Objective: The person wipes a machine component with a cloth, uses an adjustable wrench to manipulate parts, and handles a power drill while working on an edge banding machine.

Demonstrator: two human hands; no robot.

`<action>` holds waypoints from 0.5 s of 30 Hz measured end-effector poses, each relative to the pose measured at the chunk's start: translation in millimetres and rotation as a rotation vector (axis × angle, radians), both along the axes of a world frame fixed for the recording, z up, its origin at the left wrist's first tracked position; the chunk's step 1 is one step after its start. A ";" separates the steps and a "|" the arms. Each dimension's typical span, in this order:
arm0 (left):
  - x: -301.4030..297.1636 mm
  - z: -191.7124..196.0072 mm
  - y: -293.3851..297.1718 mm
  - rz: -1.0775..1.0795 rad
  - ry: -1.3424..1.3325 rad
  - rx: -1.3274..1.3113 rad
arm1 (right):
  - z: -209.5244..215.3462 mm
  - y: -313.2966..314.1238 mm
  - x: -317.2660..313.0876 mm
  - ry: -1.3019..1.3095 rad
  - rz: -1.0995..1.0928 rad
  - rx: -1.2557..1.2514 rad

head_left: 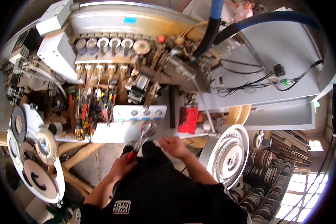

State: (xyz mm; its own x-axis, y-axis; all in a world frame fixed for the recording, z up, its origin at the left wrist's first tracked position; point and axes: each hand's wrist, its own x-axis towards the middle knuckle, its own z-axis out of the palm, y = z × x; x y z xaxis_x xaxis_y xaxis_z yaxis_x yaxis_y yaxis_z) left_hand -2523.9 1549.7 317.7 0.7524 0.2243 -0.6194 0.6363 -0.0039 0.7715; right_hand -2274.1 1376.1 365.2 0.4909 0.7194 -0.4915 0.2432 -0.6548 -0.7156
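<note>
- The left hand (122, 165) was curled shut in a fist, its forearm rising from the lower left.
- The right hand (173, 146) lay palm down with fingers bent, its forearm angling in from the lower right.
- Both hands sat close together, not touching.

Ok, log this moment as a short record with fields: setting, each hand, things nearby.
setting: open machine with rollers, hoses and cables, seen from above
left hand: left hand gripping the red handle of an adjustable wrench
right hand: right hand resting by the machine's white ledge, nothing clearly held
nearby: hand tools racked left of the wrench; red box on the ledge; white spoked disc to the right
</note>
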 end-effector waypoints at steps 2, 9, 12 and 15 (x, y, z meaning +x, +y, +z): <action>1.1 -6.7 0.0 0.111 -0.055 -0.173 | 2.2 0.2 -3.4 -0.107 0.044 0.110; 10.4 16.1 9.9 0.305 -0.041 -0.484 | 11.2 13.9 0.5 -0.163 -0.025 0.331; 6.5 14.2 7.6 0.320 -0.094 -0.493 | 36.2 27.3 -3.5 -0.123 -0.145 0.352; 3.1 14.3 4.5 0.290 -0.068 -0.459 | 37.4 25.3 3.3 -0.156 -0.114 0.408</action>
